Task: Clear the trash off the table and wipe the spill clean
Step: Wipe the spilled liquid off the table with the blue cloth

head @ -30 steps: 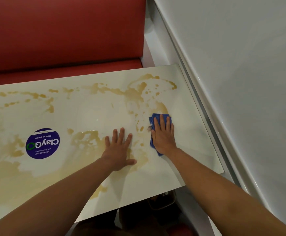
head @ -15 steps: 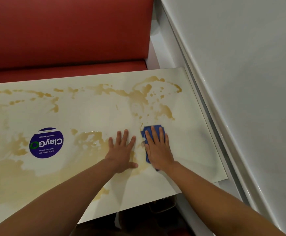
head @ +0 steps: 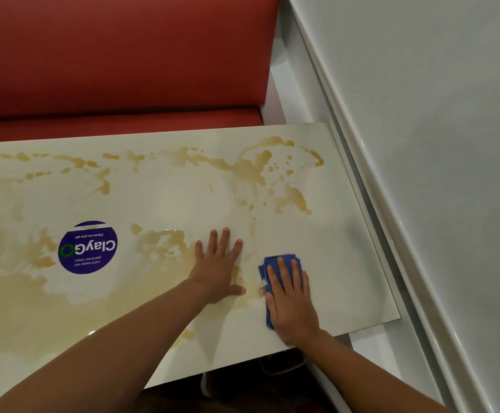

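- Right hand (head: 292, 305): it is lying palm-down on the blue cloth (head: 272, 265) in the lower centre-right of the frame. The fingers are extending straight and close together, pressing the cloth flat against the table (head: 347, 263); none is curling round it. The thumb is mostly hiding behind the cloth edge, so its position cannot be told for certain.
- Blue cloth: it is sitting folded under the right hand, showing past the fingertips and along the hand's left side, near the table's near edge.
- Left hand (head: 217, 269): it is resting palm-down directly on the tabletop, just left of the cloth and apart from it. The fingers are spreading slightly, straight, with the thumb pointing right toward the cloth. It is holding nothing.
- Spill (head: 257, 174): tan liquid is streaking across the upper part of the table, pooling left of the left hand and spreading over the lower left of the frame.
- Round purple sticker (head: 87, 247): it is sitting at centre left, with spill around it.
- Red bench seat (head: 123, 55): it is filling the upper left of the frame, beyond the table's far edge.
- Grey wall (head: 421, 144): it is running down the right side.
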